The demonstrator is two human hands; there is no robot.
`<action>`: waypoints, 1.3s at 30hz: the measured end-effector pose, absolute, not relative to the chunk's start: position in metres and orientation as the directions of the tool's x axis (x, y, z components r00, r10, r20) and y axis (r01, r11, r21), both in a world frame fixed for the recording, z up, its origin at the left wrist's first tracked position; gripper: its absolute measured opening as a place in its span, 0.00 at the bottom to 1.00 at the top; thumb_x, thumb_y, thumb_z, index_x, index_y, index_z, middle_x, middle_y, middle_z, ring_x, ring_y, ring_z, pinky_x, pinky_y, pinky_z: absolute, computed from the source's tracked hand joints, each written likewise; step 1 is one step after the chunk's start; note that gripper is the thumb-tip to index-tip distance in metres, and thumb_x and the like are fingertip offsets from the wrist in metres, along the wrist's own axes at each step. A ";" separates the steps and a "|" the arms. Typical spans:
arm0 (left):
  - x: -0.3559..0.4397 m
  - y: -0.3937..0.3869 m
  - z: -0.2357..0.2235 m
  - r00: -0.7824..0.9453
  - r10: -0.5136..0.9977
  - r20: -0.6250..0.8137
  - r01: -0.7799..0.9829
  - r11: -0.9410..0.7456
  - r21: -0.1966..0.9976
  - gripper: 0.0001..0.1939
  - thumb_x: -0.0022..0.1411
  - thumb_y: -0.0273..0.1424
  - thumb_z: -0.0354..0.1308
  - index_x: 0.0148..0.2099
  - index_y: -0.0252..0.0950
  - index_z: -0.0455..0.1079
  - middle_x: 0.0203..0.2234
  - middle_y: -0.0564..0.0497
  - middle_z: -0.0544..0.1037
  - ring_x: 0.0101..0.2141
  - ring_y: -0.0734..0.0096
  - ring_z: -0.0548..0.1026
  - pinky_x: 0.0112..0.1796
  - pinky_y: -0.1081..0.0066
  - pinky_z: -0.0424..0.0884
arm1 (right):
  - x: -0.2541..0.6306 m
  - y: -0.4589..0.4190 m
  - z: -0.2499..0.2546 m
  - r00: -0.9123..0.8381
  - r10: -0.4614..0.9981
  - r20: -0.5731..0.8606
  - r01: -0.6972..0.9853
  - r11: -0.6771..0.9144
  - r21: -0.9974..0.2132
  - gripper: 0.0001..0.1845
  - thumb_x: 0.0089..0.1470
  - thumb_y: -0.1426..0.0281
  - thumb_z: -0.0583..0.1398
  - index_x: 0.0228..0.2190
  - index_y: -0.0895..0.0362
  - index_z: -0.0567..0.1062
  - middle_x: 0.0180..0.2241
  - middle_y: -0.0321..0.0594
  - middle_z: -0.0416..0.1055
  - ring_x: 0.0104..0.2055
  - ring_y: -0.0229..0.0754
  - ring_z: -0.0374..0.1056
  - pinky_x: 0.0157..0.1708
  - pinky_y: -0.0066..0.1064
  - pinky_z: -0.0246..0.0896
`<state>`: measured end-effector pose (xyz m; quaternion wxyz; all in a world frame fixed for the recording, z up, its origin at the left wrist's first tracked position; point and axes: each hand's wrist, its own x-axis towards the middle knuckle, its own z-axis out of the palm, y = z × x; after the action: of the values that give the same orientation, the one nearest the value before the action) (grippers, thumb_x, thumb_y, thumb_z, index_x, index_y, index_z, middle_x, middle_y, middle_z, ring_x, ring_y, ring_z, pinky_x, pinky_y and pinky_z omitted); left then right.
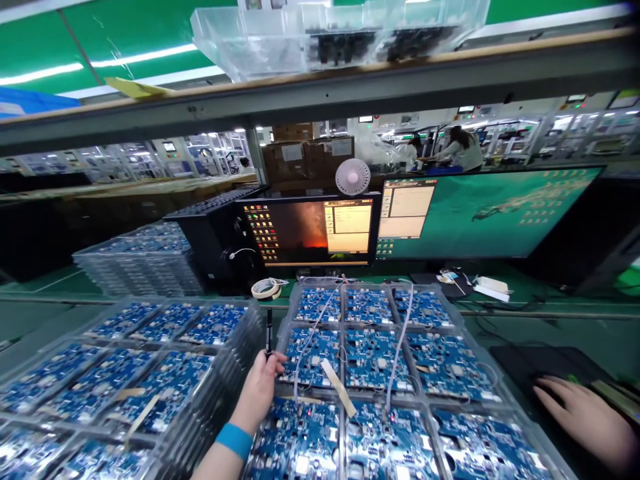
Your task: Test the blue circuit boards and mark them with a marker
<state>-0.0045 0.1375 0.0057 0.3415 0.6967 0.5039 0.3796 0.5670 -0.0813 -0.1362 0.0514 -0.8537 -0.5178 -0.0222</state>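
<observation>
My left hand [260,383], with a blue band at the wrist, is closed around a black marker [269,333] that points up. It hovers over the left edge of a clear plastic tray [343,393] of blue circuit boards [377,360]. Two white cables [401,337] run across this tray to boards in the front row, where small red lights glow. A strip of tan tape [339,388] lies across the boards. At the right, my right hand [583,417] rests over a dark computer mouse [556,395], mostly hidden under the fingers, on a black mouse pad [520,360].
Stacked board trays [220,380] stand at the left, with another stack [135,257] behind. Two monitors [313,230] and a black computer case [215,240] line the back. A tape roll [267,288] lies before them. Overhead runs a shelf [320,97]. People work far behind.
</observation>
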 end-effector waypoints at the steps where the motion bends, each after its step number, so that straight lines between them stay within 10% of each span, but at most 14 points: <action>1: -0.005 0.138 0.006 0.207 0.961 0.183 0.446 -0.259 0.857 0.24 0.58 0.49 0.38 0.34 0.35 0.65 0.24 0.51 0.69 0.28 0.67 0.69 0.31 0.70 0.64 | 0.566 -0.081 -0.136 0.462 0.882 0.089 0.886 -0.458 -0.067 0.26 0.46 0.57 0.46 0.36 0.58 0.74 0.43 0.52 0.65 0.48 0.50 0.58 0.49 0.38 0.47; 11: -0.007 0.138 0.005 0.221 0.961 0.167 0.438 -0.251 0.863 0.23 0.58 0.48 0.39 0.35 0.35 0.65 0.23 0.51 0.69 0.28 0.66 0.69 0.32 0.69 0.63 | 0.553 -0.080 -0.098 0.481 0.875 -0.049 0.860 -0.482 -0.168 0.31 0.45 0.55 0.51 0.42 0.66 0.69 0.44 0.55 0.64 0.48 0.49 0.58 0.47 0.38 0.50; 19: -0.005 0.136 0.007 0.217 0.963 0.159 0.361 -0.230 0.904 0.22 0.57 0.48 0.40 0.35 0.35 0.64 0.24 0.51 0.68 0.28 0.67 0.67 0.32 0.69 0.62 | 0.512 -0.069 -0.030 0.505 0.825 0.253 0.850 -0.424 -0.312 0.22 0.46 0.59 0.54 0.37 0.63 0.70 0.41 0.55 0.65 0.45 0.51 0.61 0.47 0.39 0.53; 28: 0.011 0.112 0.048 0.277 0.944 0.176 0.177 -0.231 0.957 0.22 0.59 0.49 0.32 0.33 0.38 0.58 0.22 0.56 0.60 0.21 0.74 0.59 0.25 0.75 0.60 | 0.344 -0.068 0.065 0.102 0.976 0.191 0.813 0.029 -0.582 0.19 0.50 0.63 0.52 0.45 0.52 0.63 0.47 0.42 0.60 0.50 0.44 0.55 0.49 0.37 0.51; 34: 0.064 0.046 0.078 0.851 0.513 0.109 0.211 -0.525 0.824 0.33 0.50 0.58 0.31 0.32 0.36 0.63 0.24 0.50 0.67 0.24 0.70 0.62 0.25 0.74 0.61 | 0.247 -0.054 0.056 0.042 0.998 0.036 0.439 0.014 -0.898 0.19 0.37 0.73 0.59 0.35 0.56 0.61 0.26 0.31 0.60 0.27 0.32 0.57 0.28 0.22 0.56; 39: 0.084 0.022 0.071 0.961 0.265 0.079 0.122 -0.664 0.737 0.39 0.49 0.60 0.24 0.36 0.38 0.65 0.26 0.47 0.71 0.25 0.66 0.67 0.27 0.71 0.64 | 0.230 -0.056 0.053 0.027 0.997 0.074 0.410 0.057 -0.910 0.05 0.44 0.72 0.55 0.29 0.57 0.64 0.25 0.31 0.61 0.27 0.31 0.56 0.26 0.20 0.53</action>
<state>0.0836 0.0223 0.0711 0.3955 0.9078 0.1066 0.0900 0.2302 -0.0561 0.0527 0.4111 -0.5868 -0.5994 0.3569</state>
